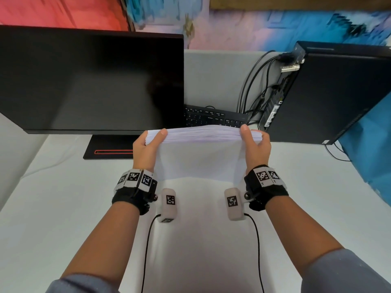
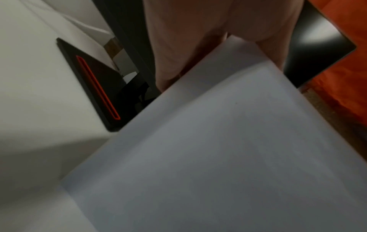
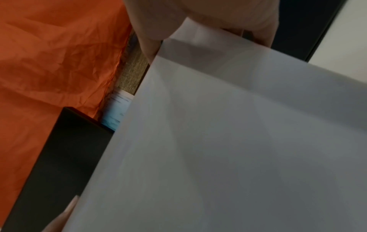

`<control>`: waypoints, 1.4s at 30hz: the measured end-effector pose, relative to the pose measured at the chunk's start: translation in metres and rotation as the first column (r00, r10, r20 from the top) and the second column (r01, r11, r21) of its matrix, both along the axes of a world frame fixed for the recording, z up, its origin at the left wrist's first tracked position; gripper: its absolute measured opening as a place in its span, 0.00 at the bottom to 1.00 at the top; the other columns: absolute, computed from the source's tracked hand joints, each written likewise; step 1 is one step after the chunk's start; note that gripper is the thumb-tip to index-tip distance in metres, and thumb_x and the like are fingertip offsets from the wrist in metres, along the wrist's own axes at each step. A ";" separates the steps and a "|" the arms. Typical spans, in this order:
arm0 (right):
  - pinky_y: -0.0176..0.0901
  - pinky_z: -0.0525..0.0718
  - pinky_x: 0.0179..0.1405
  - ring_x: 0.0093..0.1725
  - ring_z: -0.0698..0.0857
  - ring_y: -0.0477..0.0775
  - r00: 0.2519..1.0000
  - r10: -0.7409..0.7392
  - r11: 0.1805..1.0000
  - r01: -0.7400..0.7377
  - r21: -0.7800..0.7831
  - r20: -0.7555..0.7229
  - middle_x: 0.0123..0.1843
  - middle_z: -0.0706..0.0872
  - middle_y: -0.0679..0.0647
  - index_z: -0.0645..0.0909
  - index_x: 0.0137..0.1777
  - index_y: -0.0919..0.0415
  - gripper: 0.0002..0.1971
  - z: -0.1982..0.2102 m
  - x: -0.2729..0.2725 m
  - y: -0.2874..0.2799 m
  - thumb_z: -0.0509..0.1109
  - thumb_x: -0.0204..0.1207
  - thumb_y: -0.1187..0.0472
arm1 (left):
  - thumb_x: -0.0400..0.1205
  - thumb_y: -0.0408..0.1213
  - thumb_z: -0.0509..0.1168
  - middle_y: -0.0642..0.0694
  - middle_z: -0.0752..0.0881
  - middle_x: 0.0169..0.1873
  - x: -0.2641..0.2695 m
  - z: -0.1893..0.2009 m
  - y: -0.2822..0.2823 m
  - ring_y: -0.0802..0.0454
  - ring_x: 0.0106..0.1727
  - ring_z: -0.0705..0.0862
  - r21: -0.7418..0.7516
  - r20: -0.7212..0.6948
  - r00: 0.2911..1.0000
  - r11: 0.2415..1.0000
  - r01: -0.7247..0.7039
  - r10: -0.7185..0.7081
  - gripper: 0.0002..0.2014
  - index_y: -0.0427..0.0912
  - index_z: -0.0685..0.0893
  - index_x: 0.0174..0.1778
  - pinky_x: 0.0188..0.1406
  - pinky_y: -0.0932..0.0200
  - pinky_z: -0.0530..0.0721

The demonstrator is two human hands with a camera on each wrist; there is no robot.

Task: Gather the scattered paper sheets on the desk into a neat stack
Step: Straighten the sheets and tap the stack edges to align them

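- Paper stack [image 1: 201, 153]: held upright above the desk [image 1: 63, 208], between the hands, in front of the keyboard [image 1: 213, 118]; long axis runs left to right.
- Left hand [image 1: 146, 148]: grasps the stack's left top corner.
- Right hand [image 1: 255, 146]: grasps the right top corner.
- Both hands equally near; lower edge faces the desk, likely for tapping square.

Matt white paper sheets [image 1: 201, 157]; glossy black monitor [image 1: 91, 81]; smooth white desk [image 1: 63, 208]; crinkled orange cloth [image 3: 49, 62].
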State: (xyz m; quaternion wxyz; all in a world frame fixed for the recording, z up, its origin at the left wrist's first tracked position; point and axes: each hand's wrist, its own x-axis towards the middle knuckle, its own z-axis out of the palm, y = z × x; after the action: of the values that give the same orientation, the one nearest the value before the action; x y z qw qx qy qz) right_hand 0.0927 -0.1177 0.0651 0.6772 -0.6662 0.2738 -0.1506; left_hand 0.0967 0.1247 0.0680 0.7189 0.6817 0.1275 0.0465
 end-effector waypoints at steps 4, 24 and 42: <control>0.57 0.81 0.65 0.56 0.84 0.55 0.998 -0.034 0.999 0.032 -0.028 -0.044 0.48 0.84 0.47 0.76 0.40 0.44 0.12 0.001 0.001 0.002 0.75 0.67 0.42 | 0.73 0.45 0.75 0.53 0.83 0.39 0.004 0.005 0.009 0.55 0.42 0.80 0.268 0.140 0.990 0.963 -0.040 0.003 0.14 0.42 0.82 0.46 0.47 0.59 0.77; 0.58 0.81 0.63 0.55 0.84 0.57 0.999 -0.030 0.996 0.027 -0.081 -0.044 0.52 0.85 0.53 0.74 0.41 0.49 0.16 -0.003 0.005 0.001 0.72 0.68 0.39 | 0.80 0.32 0.58 0.40 0.76 0.63 0.026 0.040 -0.101 0.41 0.63 0.78 0.954 -0.265 0.804 -0.264 0.140 -0.532 0.21 0.38 0.66 0.69 0.61 0.45 0.73; 0.49 0.73 0.73 0.72 0.73 0.53 0.983 0.158 0.987 -0.160 0.021 0.093 0.72 0.73 0.56 0.65 0.72 0.53 0.35 -0.017 -0.009 -0.014 0.71 0.67 0.44 | 0.81 0.26 0.55 0.36 0.84 0.54 0.037 0.062 -0.091 0.34 0.52 0.84 0.949 -0.312 0.746 -0.238 0.209 -0.589 0.18 0.37 0.69 0.67 0.37 0.49 0.74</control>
State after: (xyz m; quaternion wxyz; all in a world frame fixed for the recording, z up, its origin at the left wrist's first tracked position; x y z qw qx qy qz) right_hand 0.0836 -0.1316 0.0480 0.7082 -0.6687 0.1907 -0.1225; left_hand 0.1340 0.0340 0.1297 -0.0207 0.9601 -0.2775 -0.0281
